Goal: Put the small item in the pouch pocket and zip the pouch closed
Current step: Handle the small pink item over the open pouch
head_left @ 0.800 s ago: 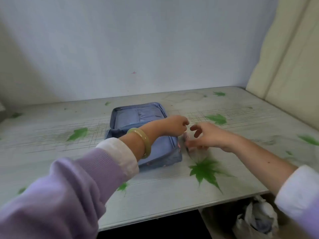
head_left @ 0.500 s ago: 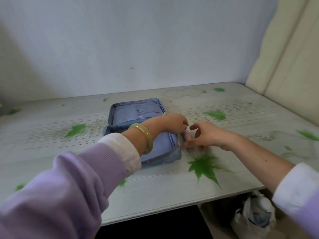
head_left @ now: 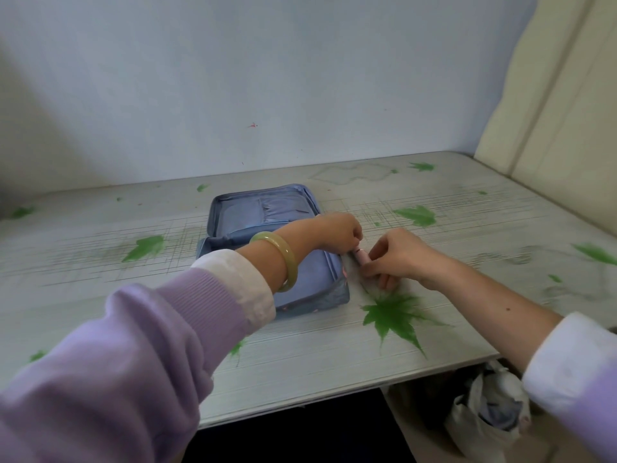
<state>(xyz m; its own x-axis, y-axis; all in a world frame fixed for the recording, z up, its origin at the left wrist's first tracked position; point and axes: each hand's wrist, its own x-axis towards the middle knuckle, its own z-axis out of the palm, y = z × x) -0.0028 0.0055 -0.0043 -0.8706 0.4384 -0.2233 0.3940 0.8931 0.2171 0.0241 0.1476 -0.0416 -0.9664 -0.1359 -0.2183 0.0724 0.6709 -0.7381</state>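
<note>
A blue fabric pouch (head_left: 310, 279) lies open on the table, its lid (head_left: 260, 208) folded back toward the wall and showing inner pockets. My left hand (head_left: 337, 233), with a pale green bangle on the wrist, reaches across the pouch and has its fingers curled on the pouch's right edge. My right hand (head_left: 397, 255) rests on the table just right of the pouch and pinches a small pink tube (head_left: 361, 256). The tube's tip nearly touches my left fingers at the pouch's rim. Most of the tube is hidden by my fingers.
The white table (head_left: 100, 235) has a green leaf print and ends at a front edge near me. A wall stands close behind it, and a cream padded panel (head_left: 551, 111) rises at the right. A crumpled white bag (head_left: 487, 412) sits below the table's right front.
My right hand has closed on the pink tube and shifted left to the pouch's right edge. My left hand has stayed at that edge.
</note>
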